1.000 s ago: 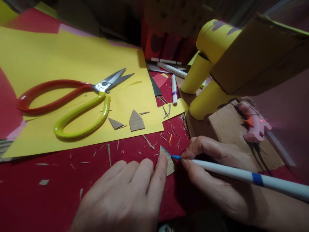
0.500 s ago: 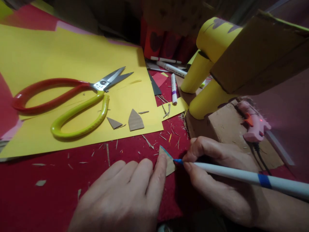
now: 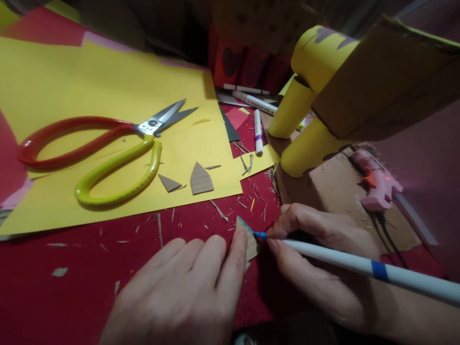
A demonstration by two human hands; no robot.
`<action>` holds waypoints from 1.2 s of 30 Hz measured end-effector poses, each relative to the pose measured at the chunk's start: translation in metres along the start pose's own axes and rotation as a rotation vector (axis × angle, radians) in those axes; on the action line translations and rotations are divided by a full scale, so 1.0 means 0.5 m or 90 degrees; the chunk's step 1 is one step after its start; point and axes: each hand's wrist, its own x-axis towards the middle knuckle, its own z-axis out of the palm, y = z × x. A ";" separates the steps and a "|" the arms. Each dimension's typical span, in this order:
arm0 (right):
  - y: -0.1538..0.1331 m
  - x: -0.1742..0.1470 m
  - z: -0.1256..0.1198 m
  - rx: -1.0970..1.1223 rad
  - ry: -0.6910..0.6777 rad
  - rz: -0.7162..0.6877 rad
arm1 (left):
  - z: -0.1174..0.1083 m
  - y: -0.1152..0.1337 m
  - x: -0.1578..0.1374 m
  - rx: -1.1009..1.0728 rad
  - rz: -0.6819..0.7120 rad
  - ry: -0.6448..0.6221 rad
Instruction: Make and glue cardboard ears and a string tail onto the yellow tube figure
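Note:
A small pointed cardboard piece point(image 3: 253, 247) lies on the red cloth, with a blue line along its right slanted edge. My left hand point(image 3: 183, 282) presses it down under the index finger, the other fingers close together and bent. Pinched in my right hand point(image 3: 316, 258) is a white marker point(image 3: 334, 254) with a blue band, its blue tip touching that edge. Two cut cardboard scraps, one arch-shaped point(image 3: 201, 179) and one triangular point(image 3: 169, 183), rest on the yellow paper point(image 3: 108, 81) beyond my hands. Open-bladed scissors point(image 3: 153, 125) with red and yellow handles lie there too.
A pink glue gun point(image 3: 377, 184) with a lit red light lies on cardboard at right. Above it leans a construction of yellow tubes point(image 3: 305, 148) and a cardboard box point(image 3: 384, 81). Several other markers point(image 3: 258, 132) lie behind. Cardboard slivers litter the red cloth point(image 3: 82, 292).
The marker tip and my right hand have shifted slightly left along the cardboard piece's edge. My left hand stays on the piece.

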 end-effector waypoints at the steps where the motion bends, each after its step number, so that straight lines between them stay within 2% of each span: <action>1: 0.000 -0.001 0.001 0.003 -0.001 -0.001 | -0.001 0.001 0.000 -0.001 -0.004 -0.001; 7: -0.006 -0.004 0.006 0.022 0.052 0.032 | -0.008 0.002 0.008 0.003 -0.005 -0.011; 12: -0.004 -0.004 0.002 0.013 0.019 0.024 | 0.003 -0.004 0.012 -0.004 0.017 0.040; 18: -0.001 -0.002 -0.001 0.018 -0.016 0.016 | 0.008 -0.005 0.007 -0.005 0.017 0.044; 24: -0.010 -0.001 -0.003 0.044 0.017 0.078 | 0.008 -0.009 0.004 -0.023 0.037 0.043; 28: -0.009 -0.003 0.000 0.036 0.022 0.065 | 0.003 -0.012 0.009 -0.024 0.042 0.056; 32: -0.008 -0.005 0.003 0.015 0.033 0.044 | -0.002 -0.014 0.014 -0.019 0.062 0.034; 36: -0.008 -0.005 -0.002 -0.003 0.003 0.042 | 0.003 -0.012 0.015 -0.020 0.052 0.058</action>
